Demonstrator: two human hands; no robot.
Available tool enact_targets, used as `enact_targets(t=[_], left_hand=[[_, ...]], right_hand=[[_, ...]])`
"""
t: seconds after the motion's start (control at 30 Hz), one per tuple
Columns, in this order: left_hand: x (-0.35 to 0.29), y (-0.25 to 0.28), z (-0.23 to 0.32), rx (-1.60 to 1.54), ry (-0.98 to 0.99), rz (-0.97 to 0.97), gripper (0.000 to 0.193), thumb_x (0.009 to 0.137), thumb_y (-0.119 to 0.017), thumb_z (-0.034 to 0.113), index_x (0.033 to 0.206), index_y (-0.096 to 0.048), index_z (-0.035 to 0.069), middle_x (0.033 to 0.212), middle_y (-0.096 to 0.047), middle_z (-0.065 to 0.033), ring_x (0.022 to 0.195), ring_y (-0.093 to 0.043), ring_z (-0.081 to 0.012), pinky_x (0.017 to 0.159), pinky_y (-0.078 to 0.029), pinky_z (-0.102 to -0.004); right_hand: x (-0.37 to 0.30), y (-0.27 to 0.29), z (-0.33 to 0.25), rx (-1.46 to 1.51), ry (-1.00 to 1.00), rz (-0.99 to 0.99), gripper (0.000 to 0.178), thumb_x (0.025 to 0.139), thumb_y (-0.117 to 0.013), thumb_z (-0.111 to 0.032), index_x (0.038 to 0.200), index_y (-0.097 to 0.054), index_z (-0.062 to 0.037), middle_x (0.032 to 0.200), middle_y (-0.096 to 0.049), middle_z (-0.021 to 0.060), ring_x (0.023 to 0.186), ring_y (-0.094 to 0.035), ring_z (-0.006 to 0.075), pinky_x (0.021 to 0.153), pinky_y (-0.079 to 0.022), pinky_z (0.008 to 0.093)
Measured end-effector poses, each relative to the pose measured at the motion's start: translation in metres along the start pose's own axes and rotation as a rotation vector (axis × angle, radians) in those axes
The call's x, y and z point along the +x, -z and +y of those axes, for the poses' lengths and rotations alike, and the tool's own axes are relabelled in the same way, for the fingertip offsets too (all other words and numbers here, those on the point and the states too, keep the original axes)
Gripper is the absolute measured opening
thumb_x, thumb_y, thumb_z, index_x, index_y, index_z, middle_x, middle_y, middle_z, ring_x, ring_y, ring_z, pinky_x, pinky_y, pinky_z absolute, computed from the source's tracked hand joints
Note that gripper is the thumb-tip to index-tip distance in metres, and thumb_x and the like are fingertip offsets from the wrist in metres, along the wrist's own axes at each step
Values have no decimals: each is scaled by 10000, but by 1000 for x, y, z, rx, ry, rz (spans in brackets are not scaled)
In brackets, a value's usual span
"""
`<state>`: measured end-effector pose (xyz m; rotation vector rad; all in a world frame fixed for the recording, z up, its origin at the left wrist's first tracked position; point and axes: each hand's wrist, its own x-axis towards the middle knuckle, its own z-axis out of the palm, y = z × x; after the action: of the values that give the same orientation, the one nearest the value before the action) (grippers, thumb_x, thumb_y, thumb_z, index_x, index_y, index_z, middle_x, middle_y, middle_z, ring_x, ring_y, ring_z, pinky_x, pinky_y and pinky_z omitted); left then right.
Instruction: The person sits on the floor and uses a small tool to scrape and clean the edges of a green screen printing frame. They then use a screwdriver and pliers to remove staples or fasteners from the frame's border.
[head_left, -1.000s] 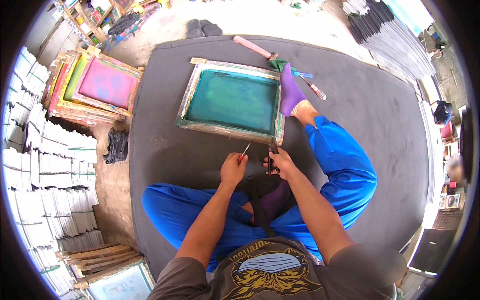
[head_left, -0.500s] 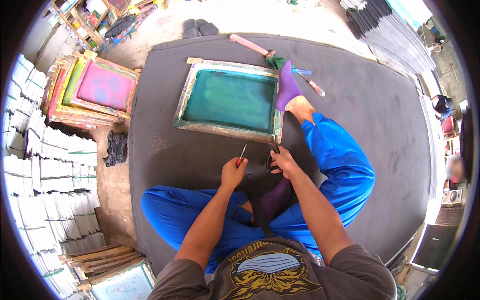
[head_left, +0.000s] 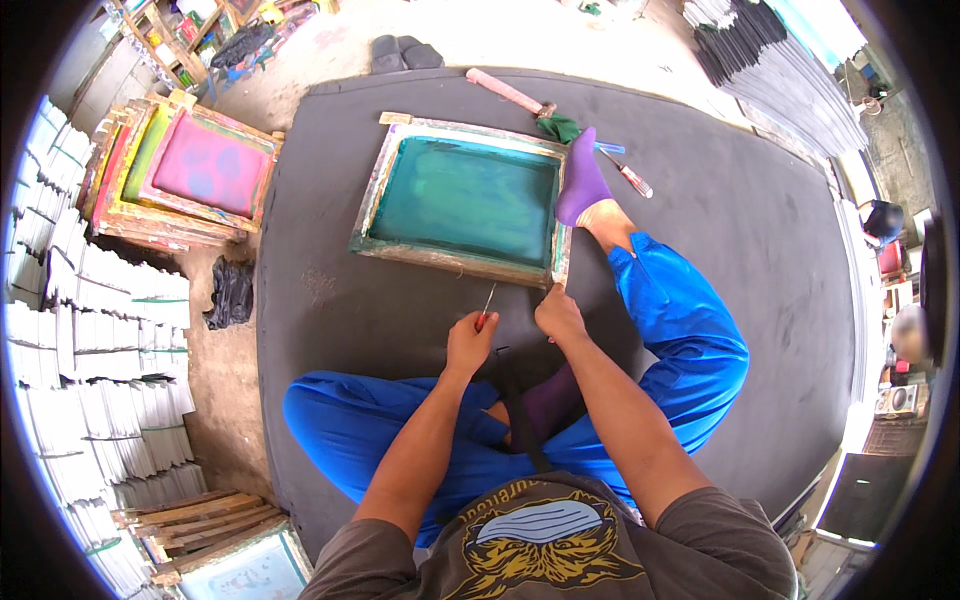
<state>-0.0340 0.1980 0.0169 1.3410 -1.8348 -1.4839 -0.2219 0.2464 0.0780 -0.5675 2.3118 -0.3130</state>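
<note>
A wooden silkscreen frame with teal mesh lies on the dark mat in front of me. My left hand is closed round the red handle of a small screwdriver, its thin shaft pointing up toward the frame's near edge, apart from it. My right hand is closed at the frame's near right corner. It grips black-handled pliers, now almost wholly hidden by the fingers. My foot in a purple sock rests against the frame's right side.
Past my foot lie a pink-handled tool, a green cloth and another screwdriver. Stacked screen frames and bundled paper piles stand left of the mat. Black slippers sit beyond it.
My right hand has moved up a little and turned over at the frame's corner, covering the black pliers that showed before. My left hand has hardly moved.
</note>
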Motion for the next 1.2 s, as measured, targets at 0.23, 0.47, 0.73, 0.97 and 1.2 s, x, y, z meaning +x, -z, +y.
enact_targets(t=[0.23,0.47,0.73,0.97,1.2], left_hand=[[8,0,-1,-57,61,10,373,956,-694,375,973,-743,6,726,-676,-169,679,-673,-299,658,-503,-403],[12,-6,-11,-34,56,22,395,951,-696,400,983,-745,10,734,-680,-169,682,-669,-310,666,-505,-404],[13,-4,-14,-48,105,6,384,968,-684,379,976,-748,0,782,-730,-137,710,-692,-240,683,-514,-383],[14,-1,-16,-100,278,-47,370,970,-700,346,1000,-753,-19,806,-745,-105,702,-668,-173,663,-507,-335],[5,4,15,-492,302,6,308,989,-717,288,1126,-710,12,800,-688,-27,512,-502,-59,440,-366,-237]], right_hand=[[-13,-6,-11,-168,13,52,547,970,-485,-152,1461,-352,47,1276,-630,352,1208,-630,479,1032,-505,543],[-12,-7,-3,-248,50,91,570,957,-502,-135,1480,-336,19,1227,-653,348,1174,-654,464,1011,-518,531],[-15,3,-7,-120,23,77,466,923,-516,-88,1377,-482,12,1165,-680,344,1134,-663,485,984,-532,534],[3,7,29,556,63,-215,329,888,-620,-17,1214,-578,-5,796,-674,144,593,-669,218,512,-544,370],[-35,-38,15,613,278,-529,266,905,-659,-47,1155,-572,-25,761,-632,77,565,-616,146,466,-500,315]])
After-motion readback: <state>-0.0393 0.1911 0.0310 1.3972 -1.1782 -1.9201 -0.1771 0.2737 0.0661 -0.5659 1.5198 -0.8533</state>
